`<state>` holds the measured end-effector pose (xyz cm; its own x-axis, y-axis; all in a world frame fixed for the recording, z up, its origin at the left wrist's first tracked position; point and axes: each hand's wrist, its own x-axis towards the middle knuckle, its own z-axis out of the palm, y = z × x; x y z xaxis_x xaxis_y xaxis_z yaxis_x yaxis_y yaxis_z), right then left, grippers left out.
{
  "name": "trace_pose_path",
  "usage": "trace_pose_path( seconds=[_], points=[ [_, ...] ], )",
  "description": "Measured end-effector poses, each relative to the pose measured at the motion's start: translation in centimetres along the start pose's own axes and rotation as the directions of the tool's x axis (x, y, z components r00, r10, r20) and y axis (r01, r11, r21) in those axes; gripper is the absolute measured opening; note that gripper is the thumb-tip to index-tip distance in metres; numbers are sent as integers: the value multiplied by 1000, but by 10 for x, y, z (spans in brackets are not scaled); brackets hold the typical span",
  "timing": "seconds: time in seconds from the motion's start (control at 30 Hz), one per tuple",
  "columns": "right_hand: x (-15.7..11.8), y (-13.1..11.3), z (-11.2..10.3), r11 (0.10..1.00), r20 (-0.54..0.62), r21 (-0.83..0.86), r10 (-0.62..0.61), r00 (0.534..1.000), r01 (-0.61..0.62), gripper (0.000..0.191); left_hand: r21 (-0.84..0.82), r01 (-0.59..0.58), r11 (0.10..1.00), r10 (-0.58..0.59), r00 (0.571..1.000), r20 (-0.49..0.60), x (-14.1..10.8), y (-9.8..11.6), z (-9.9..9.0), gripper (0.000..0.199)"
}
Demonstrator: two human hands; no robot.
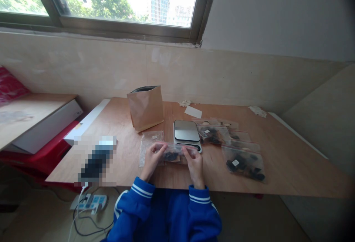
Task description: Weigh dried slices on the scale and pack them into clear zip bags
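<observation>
Between my two hands is a clear zip bag (pixel 177 156) with a pinkish top strip and dark pieces inside. My left hand (pixel 154 157) pinches the bag's upper left corner. At the upper right corner, the fingers of my right hand (pixel 194 160) are closed on the same bag. Just behind it sits a flat scale (pixel 187 130) with a silver plate; the bag hides part of its front edge. Another clear bag (pixel 146 144) with a small white label lies flat by my left hand.
A brown paper pouch (pixel 146 108) stands with its top open at the back. Several filled zip bags (pixel 245 164) lie to the right, some overlapping. A white card (pixel 193 112) is behind the scale. A blurred-out object (pixel 97 160) lies at the left, above a power strip (pixel 90 202).
</observation>
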<state>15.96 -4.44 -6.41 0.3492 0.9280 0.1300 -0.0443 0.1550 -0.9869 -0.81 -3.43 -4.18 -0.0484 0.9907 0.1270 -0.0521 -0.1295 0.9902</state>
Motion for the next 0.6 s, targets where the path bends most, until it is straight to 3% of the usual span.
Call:
trace_pose_path(
  seconds=[0.23,0.43,0.6],
  points=[
    [0,1,-3,1000,-1,-10,-9,1000,9,33,-55,35,998,-38,998,-54,-4,-1,6,28],
    [-2,-7,-2,1000,184,0,1,983,-1,27,-108,80,991,-76,996,40,-3,1,6,30],
    [-4,-7,4,997,137,-28,-64,988,68,26,-64,52,997,-52,999,-9,-5,-3,9,30]
  ],
)
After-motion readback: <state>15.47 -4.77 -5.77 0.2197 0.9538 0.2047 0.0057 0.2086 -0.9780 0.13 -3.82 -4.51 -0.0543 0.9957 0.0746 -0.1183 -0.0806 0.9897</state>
